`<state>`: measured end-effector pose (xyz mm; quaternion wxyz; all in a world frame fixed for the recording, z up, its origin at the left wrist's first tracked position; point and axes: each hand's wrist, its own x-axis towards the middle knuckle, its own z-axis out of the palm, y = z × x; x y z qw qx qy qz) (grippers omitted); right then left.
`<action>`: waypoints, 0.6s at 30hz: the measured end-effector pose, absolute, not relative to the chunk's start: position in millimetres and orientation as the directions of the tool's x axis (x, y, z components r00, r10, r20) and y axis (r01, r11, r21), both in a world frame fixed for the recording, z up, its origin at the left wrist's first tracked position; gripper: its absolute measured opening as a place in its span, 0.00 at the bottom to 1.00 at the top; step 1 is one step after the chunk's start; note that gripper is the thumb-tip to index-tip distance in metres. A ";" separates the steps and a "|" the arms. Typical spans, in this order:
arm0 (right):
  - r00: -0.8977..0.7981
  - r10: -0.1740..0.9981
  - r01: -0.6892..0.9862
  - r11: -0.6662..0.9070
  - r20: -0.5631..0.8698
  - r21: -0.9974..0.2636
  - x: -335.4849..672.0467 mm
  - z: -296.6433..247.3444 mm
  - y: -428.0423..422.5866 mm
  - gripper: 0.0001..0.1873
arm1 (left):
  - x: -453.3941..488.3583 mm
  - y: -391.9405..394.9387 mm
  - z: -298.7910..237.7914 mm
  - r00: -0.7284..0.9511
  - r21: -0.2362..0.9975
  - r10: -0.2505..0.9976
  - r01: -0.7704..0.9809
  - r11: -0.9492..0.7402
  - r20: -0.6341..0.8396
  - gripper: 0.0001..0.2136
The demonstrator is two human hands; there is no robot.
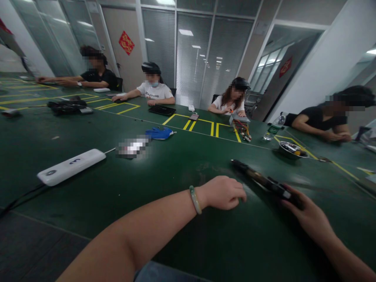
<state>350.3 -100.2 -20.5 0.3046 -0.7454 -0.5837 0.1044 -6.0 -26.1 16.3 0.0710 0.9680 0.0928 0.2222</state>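
So the right hand [308,215] has its thumb and fingers wrapped around the back end of a long black tool [261,179], and the thin tip points away and off to the left. It's a bit blurry, so I can't tell whether any of it touches the green table [188,160]. The left hand [225,192] is palm down just beside the tool, fingers bent inward; can't tell how far they close or if anything's under them. There's a pale green bangle [195,199] on that wrist. Past the left forearm there's a chunky white box [73,166] marked with a 3, with a black cord at its near end and a white cable from the other end going to a pixelated, lit-up device [133,147]. A blue glove [161,134] lies right behind that. Over on the right, beyond the tool, sit a metal bowl [289,154] with small stuff inside and a clear bottle [274,127] with a green label. Further out it's yellow tape lines [212,129], a black tray [162,110], and a grey metal box [241,118] with a tangle of coloured wires [241,129] in front of a co-worker in white [216,105].
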 end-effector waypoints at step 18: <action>0.079 0.994 0.901 -0.036 0.082 -0.433 216.4 15.5 -65.4 0.27 | -23.8 8.0 4.8 0.557 0.172 0.745 0.747 -0.643 0.367 0.25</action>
